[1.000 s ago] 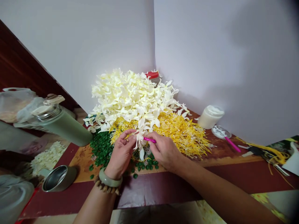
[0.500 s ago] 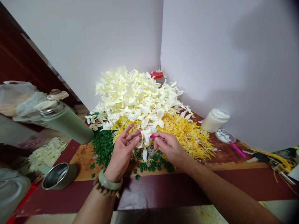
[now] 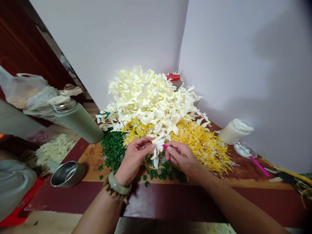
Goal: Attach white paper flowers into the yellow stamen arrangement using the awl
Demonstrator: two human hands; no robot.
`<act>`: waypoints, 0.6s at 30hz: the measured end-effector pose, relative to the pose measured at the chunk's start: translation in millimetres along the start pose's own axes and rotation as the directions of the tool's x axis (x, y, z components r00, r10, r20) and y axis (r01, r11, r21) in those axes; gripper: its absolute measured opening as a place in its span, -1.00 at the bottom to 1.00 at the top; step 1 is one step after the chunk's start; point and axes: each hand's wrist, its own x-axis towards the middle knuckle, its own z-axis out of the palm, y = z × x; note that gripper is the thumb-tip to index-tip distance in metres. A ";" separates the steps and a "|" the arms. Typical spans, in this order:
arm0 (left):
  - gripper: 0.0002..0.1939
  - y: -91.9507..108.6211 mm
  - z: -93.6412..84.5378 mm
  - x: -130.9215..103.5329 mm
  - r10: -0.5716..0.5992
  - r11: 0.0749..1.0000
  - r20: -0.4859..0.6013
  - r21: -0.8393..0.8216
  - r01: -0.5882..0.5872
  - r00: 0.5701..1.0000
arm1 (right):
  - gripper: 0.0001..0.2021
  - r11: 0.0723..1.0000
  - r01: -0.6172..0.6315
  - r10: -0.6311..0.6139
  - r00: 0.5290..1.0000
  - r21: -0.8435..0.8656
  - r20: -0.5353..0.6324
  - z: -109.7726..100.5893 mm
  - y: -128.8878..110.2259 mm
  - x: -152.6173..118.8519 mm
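My left hand [image 3: 135,157], with a jade-green bangle and a beaded bracelet on its wrist, pinches a white flower [image 3: 159,143] between thumb and fingertips. A thin stem shows by those fingers. My right hand [image 3: 181,157] is closed round a thin pink stick [image 3: 165,146], whose tip meets the flower's right side; most of the stick is hidden in the fingers. Behind both hands lie a tall heap of white flowers [image 3: 146,94] and a pile of yellow, white-tipped stamens [image 3: 204,144]. Small green cup-shaped pieces [image 3: 112,144] lie to the left and below the flower.
At right stand a jar of white stuff [image 3: 235,131] and a lid with white paste [image 3: 243,151], a pink handle [image 3: 259,166] resting on it. A green flask [image 3: 78,120] and a metal cup [image 3: 68,175] stand left. A red-lidded jar [image 3: 173,77] sits behind the heap.
The view has shifted, so most things appear farther right. My left fingers, partly spread before, have closed in on the flower. The pink stick stays at the flower's right side.
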 end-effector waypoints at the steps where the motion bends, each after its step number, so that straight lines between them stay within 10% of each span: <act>1: -0.73 -0.3 -0.3 0.1 -0.004 1.000 0.002 0.002 0.004 1.000 | -0.79 1.000 0.003 -0.003 1.000 0.001 0.002 0.2 1.0 0.3; 18: -0.80 2.8 -3.9 -0.6 0.026 0.999 -0.008 0.019 -0.026 1.000 | -0.68 0.998 -0.062 0.062 0.998 -0.011 0.008 0.0 3.6 1.0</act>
